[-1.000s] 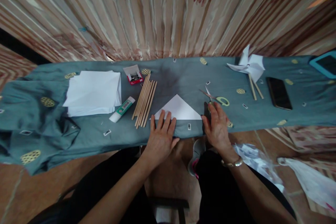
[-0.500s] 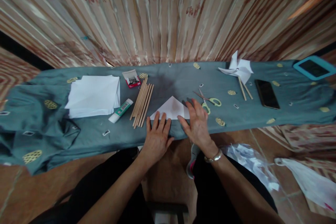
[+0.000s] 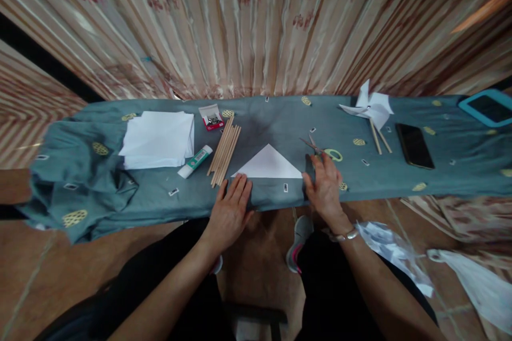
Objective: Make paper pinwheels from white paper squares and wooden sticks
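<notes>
A white sheet of paper folded into a triangle [image 3: 269, 164] lies flat near the table's front edge, its peak pointing away from me. My left hand [image 3: 232, 208] rests with stretched fingers at the paper's left corner, fingertips touching it. At the right corner lies my right hand [image 3: 325, 186], fingers apart, the thumb by the paper's tip. Its fingers reach the green-handled scissors [image 3: 333, 155] and partly cover them; whether they press on the handles I cannot tell. Just left of the paper is a bundle of wooden sticks [image 3: 224, 152].
A glue stick [image 3: 195, 162], a small red-and-white box [image 3: 211, 118] of metal pieces and a paper stack [image 3: 158, 139] lie left. Rightward are a paper pinwheel [image 3: 370, 108], a black phone [image 3: 414, 145] and a blue-framed tablet [image 3: 488, 108]. A curtain [image 3: 256, 26] hangs behind the table.
My right hand has slid rightward off the paper's face towards the scissors. My left hand has drawn back to the left corner, so more of the triangle shows. The view has shifted slightly.
</notes>
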`<state>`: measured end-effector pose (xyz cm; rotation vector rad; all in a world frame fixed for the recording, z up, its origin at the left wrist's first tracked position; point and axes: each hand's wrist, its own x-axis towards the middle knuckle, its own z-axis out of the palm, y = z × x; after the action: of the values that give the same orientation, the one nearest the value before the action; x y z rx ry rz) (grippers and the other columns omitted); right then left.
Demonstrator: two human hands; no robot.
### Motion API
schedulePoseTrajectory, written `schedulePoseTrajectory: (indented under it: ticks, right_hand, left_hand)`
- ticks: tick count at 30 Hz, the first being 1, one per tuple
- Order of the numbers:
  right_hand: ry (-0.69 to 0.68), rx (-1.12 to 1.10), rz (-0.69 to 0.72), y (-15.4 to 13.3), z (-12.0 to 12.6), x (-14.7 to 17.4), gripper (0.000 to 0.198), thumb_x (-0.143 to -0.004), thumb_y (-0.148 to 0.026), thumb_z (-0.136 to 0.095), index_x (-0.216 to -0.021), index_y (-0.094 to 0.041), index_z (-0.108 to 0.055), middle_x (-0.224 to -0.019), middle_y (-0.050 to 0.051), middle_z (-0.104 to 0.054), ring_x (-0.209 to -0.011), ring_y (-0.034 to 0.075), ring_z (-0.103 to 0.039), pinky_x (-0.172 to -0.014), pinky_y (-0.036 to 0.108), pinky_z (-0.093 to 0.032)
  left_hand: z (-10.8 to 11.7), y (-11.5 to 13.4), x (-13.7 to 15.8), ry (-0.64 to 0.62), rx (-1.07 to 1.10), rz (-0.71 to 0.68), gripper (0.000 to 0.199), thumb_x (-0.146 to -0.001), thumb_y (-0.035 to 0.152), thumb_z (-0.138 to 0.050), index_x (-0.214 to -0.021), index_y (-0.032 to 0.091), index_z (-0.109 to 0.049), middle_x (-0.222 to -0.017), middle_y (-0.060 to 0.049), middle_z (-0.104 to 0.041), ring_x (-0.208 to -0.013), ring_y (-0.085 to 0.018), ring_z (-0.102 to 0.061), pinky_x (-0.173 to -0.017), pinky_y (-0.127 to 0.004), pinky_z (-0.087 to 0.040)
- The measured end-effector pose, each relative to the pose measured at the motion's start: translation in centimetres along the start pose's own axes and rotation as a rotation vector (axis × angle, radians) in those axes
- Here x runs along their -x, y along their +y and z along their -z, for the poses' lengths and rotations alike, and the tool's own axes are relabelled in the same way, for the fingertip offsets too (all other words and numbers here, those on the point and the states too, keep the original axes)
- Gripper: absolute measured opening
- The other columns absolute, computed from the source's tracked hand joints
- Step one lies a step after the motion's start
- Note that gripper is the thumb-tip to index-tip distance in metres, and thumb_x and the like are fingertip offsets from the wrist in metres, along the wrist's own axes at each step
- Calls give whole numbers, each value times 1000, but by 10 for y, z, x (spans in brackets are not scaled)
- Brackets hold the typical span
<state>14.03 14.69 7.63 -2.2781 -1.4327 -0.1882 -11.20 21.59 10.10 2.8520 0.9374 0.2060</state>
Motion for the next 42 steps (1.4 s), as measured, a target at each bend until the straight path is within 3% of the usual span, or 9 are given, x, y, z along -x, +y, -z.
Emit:
schedulePoseTrajectory:
  ticks: [6, 13, 20, 23, 26, 29, 32, 37, 42]
  right_hand:
    - [56, -45, 59, -2, 8, -4, 42, -92, -21, -39, -131, -13, -52, -144, 23, -43, -135, 33, -39, -104, 54, -35]
    - [-58, -92, 151, -29, 1, -5, 43, -92, -42, -47, -119, -12, -61, -137, 23, -50, -130, 34, -44, -103, 53, -38]
    - [7, -343, 25, -35, 7, -18, 20, -87, -32, -54, -88, -17, -68, -121, 16, -65, -112, 28, -61, -98, 44, -46]
    - [91, -438, -36, -35, 19, -26, 17, -85, -33, -56, -81, -19, -66, -116, 14, -68, -106, 27, -65, -95, 43, -48]
    - [163, -467, -49, -37, 31, -28, 16, -85, -33, -58, -85, -20, -66, -117, 12, -68, -107, 26, -65, -93, 42, -49]
    - [158, -436, 37, -45, 37, -19, 14, -87, -31, -57, -88, -21, -67, -117, 11, -69, -108, 25, -65, -93, 41, -50]
    - [114, -398, 187, -58, 37, -2, 15, -90, -26, -54, -93, -20, -68, -113, 12, -70, -109, 24, -65, -95, 39, -51]
    - [51, -387, 391, -71, 32, 20, 21, -93, -26, -52, -99, -16, -69, -112, 15, -70, -105, 25, -67, -92, 40, -54]
    - [-43, -357, 399, -67, 35, 24, 28, -95, -28, -46, -109, -14, -67, -118, 16, -68, -110, 26, -65, -97, 41, -53]
  left_hand:
    - [2, 4, 0, 41, 0, 41, 52, -86, 24, -55, -135, 6, -48, -145, -21, -45, -139, -33, -36, -113, -53, -30]
    - [9, 1, -12, 57, 68, 93, 40, -89, 27, -53, -126, 12, -56, -134, -17, -58, -128, -30, -50, -106, -50, -40]
    - [14, -3, -15, 74, 145, 110, 39, -89, 24, -53, -126, 14, -56, -133, -15, -59, -127, -29, -51, -106, -50, -40]
    - [11, 0, -17, 157, 344, 137, 47, -89, 27, -53, -133, 13, -49, -140, -16, -53, -132, -30, -46, -111, -51, -35]
    - [5, 11, -24, 205, 793, 239, 63, -86, 34, -59, -143, 17, -37, -146, -17, -46, -136, -29, -42, -113, -50, -33]
    - [0, 26, -38, 205, 1371, 459, 90, -78, 32, -69, -150, 22, -17, -149, -18, -39, -134, -29, -44, -110, -48, -37]
    - [2, 37, -53, 248, 1736, 630, 108, -71, 22, -77, -151, 29, -4, -154, -16, -32, -132, -26, -47, -107, -42, -40]
    - [8, 37, -64, 371, 1866, 670, 107, -70, 18, -76, -151, 32, -7, -152, -13, -35, -120, -22, -58, -101, -37, -47]
    - [-1, 31, -65, 366, 1778, 718, 87, -77, 19, -66, -150, 24, -19, -140, -13, -52, -117, -23, -58, -98, -39, -49]
